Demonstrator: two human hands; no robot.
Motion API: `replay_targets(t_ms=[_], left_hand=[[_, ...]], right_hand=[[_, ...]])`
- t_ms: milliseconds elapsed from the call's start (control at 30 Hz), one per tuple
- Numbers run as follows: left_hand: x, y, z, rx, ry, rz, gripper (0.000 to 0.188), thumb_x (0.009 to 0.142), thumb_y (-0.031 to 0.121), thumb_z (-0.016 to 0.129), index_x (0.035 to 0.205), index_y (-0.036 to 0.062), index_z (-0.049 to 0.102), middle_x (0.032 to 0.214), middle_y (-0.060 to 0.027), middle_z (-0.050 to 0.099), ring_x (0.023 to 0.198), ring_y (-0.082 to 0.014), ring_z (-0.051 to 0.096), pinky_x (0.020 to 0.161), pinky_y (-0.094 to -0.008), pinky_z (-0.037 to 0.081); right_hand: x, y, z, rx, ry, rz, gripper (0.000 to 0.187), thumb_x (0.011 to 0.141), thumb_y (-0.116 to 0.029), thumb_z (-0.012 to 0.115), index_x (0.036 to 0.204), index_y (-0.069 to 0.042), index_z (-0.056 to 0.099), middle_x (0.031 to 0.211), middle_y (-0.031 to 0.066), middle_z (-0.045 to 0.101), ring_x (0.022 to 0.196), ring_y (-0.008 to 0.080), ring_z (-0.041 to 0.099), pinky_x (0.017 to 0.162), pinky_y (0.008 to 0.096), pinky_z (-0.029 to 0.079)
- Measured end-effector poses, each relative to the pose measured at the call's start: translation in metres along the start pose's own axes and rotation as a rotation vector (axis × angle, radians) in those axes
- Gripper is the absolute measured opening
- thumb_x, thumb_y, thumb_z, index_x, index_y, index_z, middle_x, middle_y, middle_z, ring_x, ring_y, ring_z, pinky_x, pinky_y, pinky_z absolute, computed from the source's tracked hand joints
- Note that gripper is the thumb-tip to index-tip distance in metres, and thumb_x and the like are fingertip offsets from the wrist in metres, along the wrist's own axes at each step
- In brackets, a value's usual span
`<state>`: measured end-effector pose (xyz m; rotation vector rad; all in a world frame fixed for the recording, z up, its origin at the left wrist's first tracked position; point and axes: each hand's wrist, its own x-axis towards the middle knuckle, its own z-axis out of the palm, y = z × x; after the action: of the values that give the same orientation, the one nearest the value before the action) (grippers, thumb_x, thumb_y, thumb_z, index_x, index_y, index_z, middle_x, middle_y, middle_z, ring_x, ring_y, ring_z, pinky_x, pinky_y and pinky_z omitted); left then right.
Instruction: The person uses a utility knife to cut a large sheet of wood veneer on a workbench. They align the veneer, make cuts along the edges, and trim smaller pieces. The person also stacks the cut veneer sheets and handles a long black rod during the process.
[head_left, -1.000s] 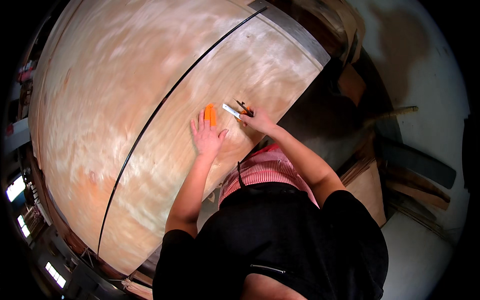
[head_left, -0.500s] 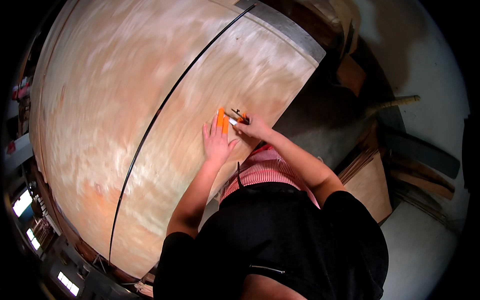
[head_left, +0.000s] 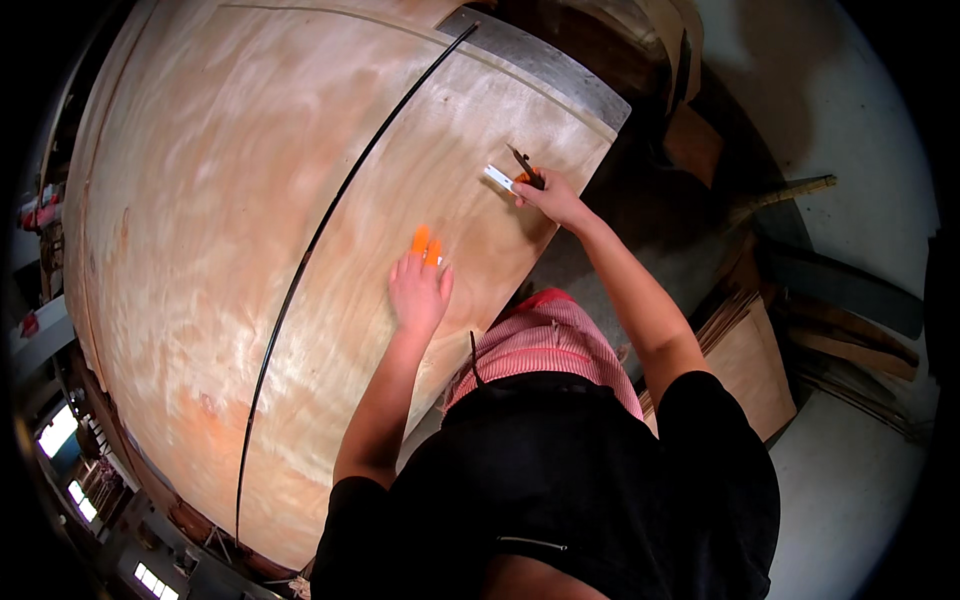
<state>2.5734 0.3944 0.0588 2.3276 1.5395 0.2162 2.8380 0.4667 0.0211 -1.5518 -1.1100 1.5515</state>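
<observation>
My left hand point(head_left: 419, 296) lies on the pale wood veneer sheet point(head_left: 330, 330), fingers stretched forward. Orange covers sit on two of its fingers. A small white bit point(head_left: 436, 261) shows beside those fingers; its kind is unclear. Farther right, near the sheet's right edge, my right hand point(head_left: 553, 197) is closed on a white flat strip-like tool point(head_left: 498, 179). A slim dark pointed tool point(head_left: 522, 162) sticks up out of the same hand. Some orange shows at its fingers too. The grip itself is partly hidden.
A long black strip point(head_left: 318, 236) runs across the sheet, left of my hands. Grey metal plate point(head_left: 545, 62) shows at the far corner. Stacked wood sheets point(head_left: 755, 365) stand low to the right. Dark curved boards point(head_left: 850, 285) lean by the pale wall.
My right hand has moved away from the left, up and to the right, carrying the white tool and the dark pointed one. The left hand has shifted slightly left.
</observation>
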Motion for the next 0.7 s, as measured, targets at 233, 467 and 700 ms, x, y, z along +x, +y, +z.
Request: replay_targets(t_ms=[233, 467, 700], left_hand=[[0.084, 0.048, 0.017, 0.055, 0.069, 0.179, 0.056, 0.071, 0.03, 0.062, 0.115, -0.0006, 0.047, 0.123, -0.0136, 0.042, 0.116, -0.0281, 0.037, 0.095, -0.043, 0.028], [0.1, 0.064, 0.039, 0.256, -0.06, 0.148, 0.069, 0.07, 0.046, 0.059, 0.12, 0.0001, 0.044, 0.126, -0.013, 0.039, 0.125, -0.0244, 0.026, 0.1, -0.0482, 0.017], [0.106, 0.071, 0.031, 0.372, -0.114, 0.114, 0.073, 0.069, 0.047, 0.059, 0.124, 0.0033, 0.04, 0.128, -0.0109, 0.038, 0.127, -0.0221, 0.024, 0.101, -0.0467, 0.018]], right_hand=[[0.015, 0.006, 0.004, -0.145, 0.035, 0.115, 0.02, 0.072, -0.021, 0.061, 0.074, -0.002, 0.059, 0.063, 0.0049, 0.062, 0.061, 0.0115, 0.06, 0.059, 0.0247, 0.045], [0.014, 0.025, 0.0, -0.291, 0.068, 0.079, 0.022, 0.07, -0.022, 0.062, 0.075, -0.001, 0.058, 0.068, 0.0116, 0.062, 0.066, 0.0214, 0.061, 0.062, 0.031, 0.047], [0.032, -0.034, -0.039, -1.09, -0.078, -0.04, 0.022, 0.07, -0.024, 0.06, 0.076, -0.003, 0.059, 0.077, 0.0168, 0.06, 0.074, 0.0298, 0.058, 0.063, 0.0379, 0.044]])
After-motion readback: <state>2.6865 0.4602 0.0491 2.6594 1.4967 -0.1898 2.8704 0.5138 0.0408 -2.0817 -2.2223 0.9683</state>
